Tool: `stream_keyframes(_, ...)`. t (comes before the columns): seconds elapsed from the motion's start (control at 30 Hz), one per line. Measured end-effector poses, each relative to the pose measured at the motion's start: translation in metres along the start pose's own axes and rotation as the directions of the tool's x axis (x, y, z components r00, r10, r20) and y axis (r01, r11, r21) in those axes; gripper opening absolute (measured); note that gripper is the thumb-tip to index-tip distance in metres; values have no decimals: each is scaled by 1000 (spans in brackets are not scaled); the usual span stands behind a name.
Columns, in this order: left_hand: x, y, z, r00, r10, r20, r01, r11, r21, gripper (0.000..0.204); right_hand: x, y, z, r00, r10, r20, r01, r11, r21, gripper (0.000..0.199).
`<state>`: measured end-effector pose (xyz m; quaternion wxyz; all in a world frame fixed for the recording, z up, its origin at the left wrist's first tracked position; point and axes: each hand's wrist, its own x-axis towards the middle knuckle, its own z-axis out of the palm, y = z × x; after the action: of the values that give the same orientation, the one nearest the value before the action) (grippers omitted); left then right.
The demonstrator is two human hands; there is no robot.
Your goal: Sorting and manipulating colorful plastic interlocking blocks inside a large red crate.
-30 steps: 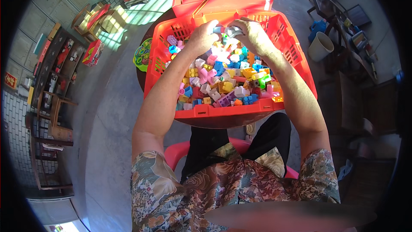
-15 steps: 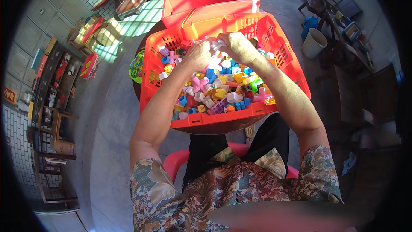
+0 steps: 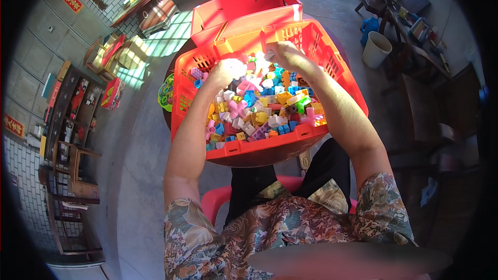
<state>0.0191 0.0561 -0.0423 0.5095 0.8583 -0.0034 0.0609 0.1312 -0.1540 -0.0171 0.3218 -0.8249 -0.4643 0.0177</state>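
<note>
A large red basket (image 3: 193,148) with slotted walls holds a heap of plastic building blocks (image 3: 254,109) in pink, white, blue, yellow, purple and green. Over the left far part of the heap is my left hand (image 3: 228,71), washed out by bright sun; its fingers look curled, but what they hold cannot be made out. My right hand (image 3: 286,55) is closed near the far wall of the basket, with a small pale piece at its fingertips whose kind is unclear. A gap with sunlit blocks lies between the two hands.
Behind the basket stands a red box (image 3: 249,5), its inside bare. A green tray (image 3: 166,93) of small rings sits left of the basket on the round dark table (image 3: 259,159). Shelves (image 3: 78,109) line the left; a white bin (image 3: 377,50) stands at right.
My hands, close together half a second ago with something whitish between them, have moved apart. The left dropped lower toward the blocks; the right stays near the far wall.
</note>
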Motion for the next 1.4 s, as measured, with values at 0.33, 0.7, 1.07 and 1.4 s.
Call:
stream_keyframes(0.33, 64, 63, -52, 941, 44, -335, -160, 931, -328, 46, 0, -1, 7, 998, -6, 61, 8, 1000, -24, 42)
stream_keyframes(0.7, 28, 42, -34, 1000, -12, 12, 8, 960, 281, 34, 2, -14, 11, 981, -153, 118, 175, 964, -201, 30)
stream_keyframes(1.07, -24, 1, 4, 955, -94, 282, -129, 725, 677, 40, 5, -4, 21, 976, -189, 104, 199, 975, -96, 19)
stream_keyframes(1.4, -26, 14, 20, 983, -136, 119, -11, 613, 790, 30, 2, 5, 27, 966, -250, -66, 248, 968, -39, 30)
